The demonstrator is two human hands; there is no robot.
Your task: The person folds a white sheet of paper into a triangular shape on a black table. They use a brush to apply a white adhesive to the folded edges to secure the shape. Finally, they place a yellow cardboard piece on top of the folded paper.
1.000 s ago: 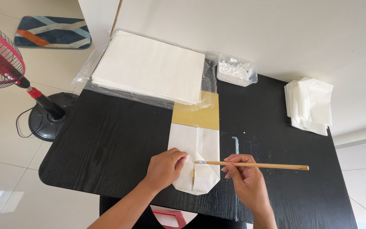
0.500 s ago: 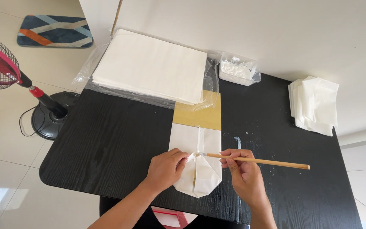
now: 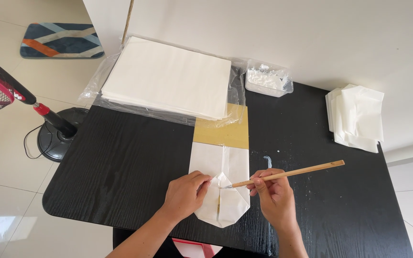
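Observation:
A folded white paper bag (image 3: 221, 167) lies flat on the black table (image 3: 120, 167), its far end over a yellow board (image 3: 221, 134). My left hand (image 3: 185, 193) rests on the bag's left side, fingers pinching a folded flap near the middle. My right hand (image 3: 273, 196) grips a thin wooden stick (image 3: 288, 173) like a pen. The stick's tip touches the bag's folded bottom at the centre seam, right beside my left fingertips.
A tall stack of white paper sheets (image 3: 168, 79) in clear plastic sits at the table's far left. A clear tub of white paste (image 3: 267, 79) stands behind the board. Finished white bags (image 3: 357, 117) are piled at the right edge. A red standing fan (image 3: 20, 100) is on the floor left.
The stick's tip has stayed near the centre seam while its free end has swung upward. My left fingers have lifted a small flap. The view has shifted a little.

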